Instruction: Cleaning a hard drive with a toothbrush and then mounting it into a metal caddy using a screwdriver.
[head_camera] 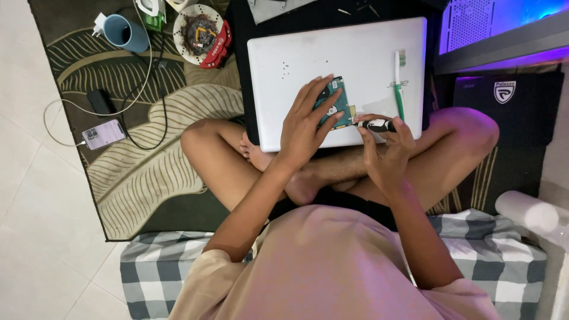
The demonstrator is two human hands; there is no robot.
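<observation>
My left hand (305, 121) lies flat over a small hard drive (335, 105) with a teal circuit board, pressing it onto the lid of a white closed laptop (296, 59). In my right hand (388, 145) I grip a short black-and-white screwdriver (374, 124), its tip touching the drive's right edge. A green-and-white toothbrush (399, 83) lies on the lid just right of the drive. The laptop rests across my crossed legs.
On the patterned rug (142, 166) to the left are a blue mug (125, 32), a round ashtray (201, 32), a phone (104, 134) on a white cable and a black box (99, 102). A lit computer case (492, 24) stands at right. Checked cushion (148, 266) below.
</observation>
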